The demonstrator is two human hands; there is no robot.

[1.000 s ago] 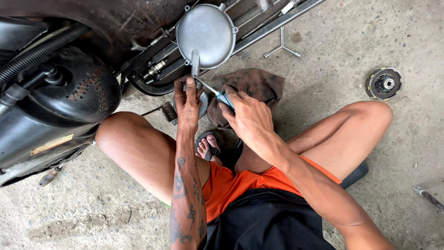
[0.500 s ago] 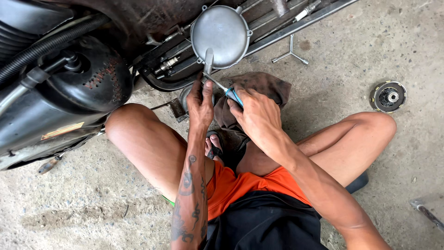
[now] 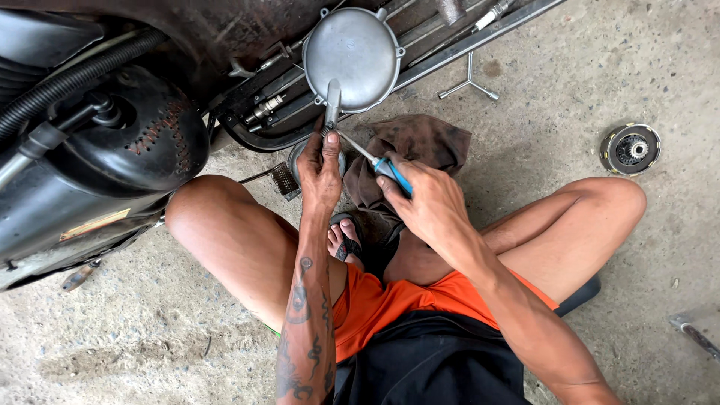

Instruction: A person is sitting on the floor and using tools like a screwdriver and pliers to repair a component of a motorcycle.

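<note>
**wrench_newb:** Blue-handled screwdriver (image 3: 390, 172), right? What's the grip on it?

**garage_owl:** Yep, right hand (image 3: 424, 201) is wrapped tight round the handle, shaft angled up-left, tip meeting the base of the round grey metal cover (image 3: 351, 49) on the engine's underside. Can't see the tip itself, the left hand (image 3: 321, 169) hides it.

**wrench_newb:** Left grip?

**garage_owl:** Fingers pinched up at the cover's lower stem, thumb on top. Whatever's under the palm is hard to make out. Forearm's straight up, tattooed; right arm comes in bent from the lower right.

**wrench_newb:** Around it?

**garage_owl:** Brown rag (image 3: 420, 146) just behind the hands on the concrete floor (image 3: 570, 120), three-way wrench (image 3: 469, 84) beyond, clutch disc (image 3: 630, 148) well off right. Another tool (image 3: 694, 334) is cut off at the right edge.
</note>
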